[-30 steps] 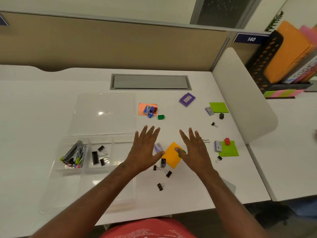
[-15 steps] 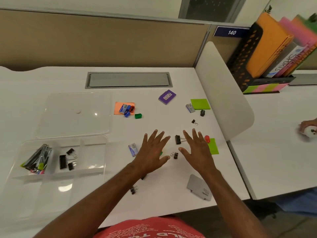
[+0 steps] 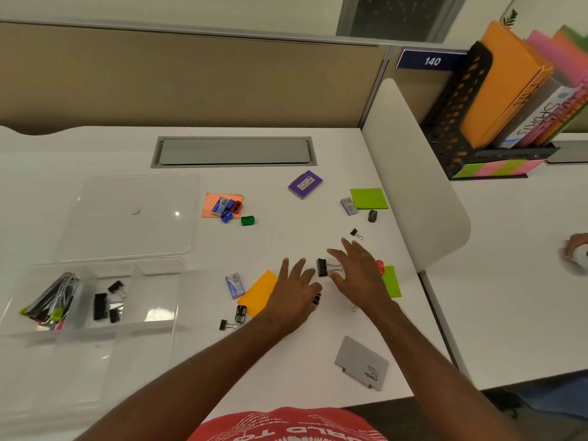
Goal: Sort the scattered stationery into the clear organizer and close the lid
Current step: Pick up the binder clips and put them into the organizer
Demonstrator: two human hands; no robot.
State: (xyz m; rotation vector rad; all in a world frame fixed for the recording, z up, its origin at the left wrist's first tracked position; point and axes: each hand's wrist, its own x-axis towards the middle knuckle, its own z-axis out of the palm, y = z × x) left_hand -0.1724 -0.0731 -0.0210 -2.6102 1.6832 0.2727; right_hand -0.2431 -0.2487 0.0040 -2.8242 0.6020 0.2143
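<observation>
White table (image 3: 318, 361) work is barely begun: clear plastic organizer (image 3: 95, 338) holds pens and some clips; right of it, scattered stationery remains under both spread, empty hands, left (image 3: 294, 292) and right (image 3: 358, 275).

Left hand (image 3: 294, 292) and right hand (image 3: 358, 275), fingers spread, flank a black binder clip (image 3: 322, 267) on the white desk (image 3: 286, 361).

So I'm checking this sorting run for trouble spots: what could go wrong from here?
The large binder clip sits between both hands; the right hand may knock the red sharpener at the green notes' edge. The left hand covers the orange notes and a small clip, which could get dragged. The gray card lies near the desk's front edge, and a forearm might sweep it off.
</observation>
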